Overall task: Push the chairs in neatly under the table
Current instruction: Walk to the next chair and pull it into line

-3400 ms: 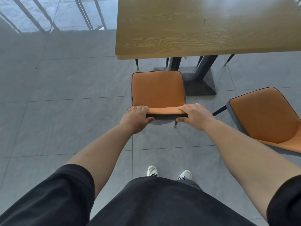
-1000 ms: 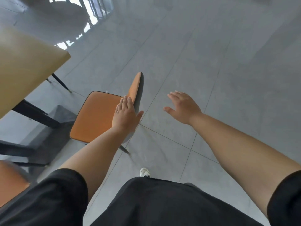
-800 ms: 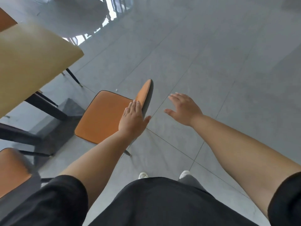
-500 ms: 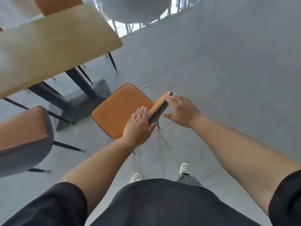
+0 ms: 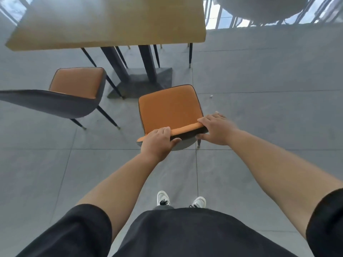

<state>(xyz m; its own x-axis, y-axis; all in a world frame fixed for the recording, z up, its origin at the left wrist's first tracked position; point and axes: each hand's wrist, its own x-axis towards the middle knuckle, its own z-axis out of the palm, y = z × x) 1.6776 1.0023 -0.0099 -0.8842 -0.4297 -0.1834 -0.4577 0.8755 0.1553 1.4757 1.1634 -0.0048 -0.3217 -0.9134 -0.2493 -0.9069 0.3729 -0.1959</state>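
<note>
An orange-seated chair (image 5: 168,106) with a grey back stands on the floor in front of me, clear of the wooden table (image 5: 111,21). My left hand (image 5: 157,140) grips the left end of its backrest top, fingers over the front and thumb behind. My right hand (image 5: 216,129) grips the right end the same way. A second orange chair (image 5: 78,81) stands to the left, its seat also out from under the table edge.
The table's dark pedestal base (image 5: 141,78) sits on grey floor tiles just beyond the chair. Thin legs of other chairs show under the far side. A round grey table (image 5: 259,8) and railings stand at the back right. My white shoes (image 5: 163,198) are below.
I have turned to face the table. My right hand, which hung free in the air, has come onto the backrest, and both hands now hold this second chair squarely from behind.
</note>
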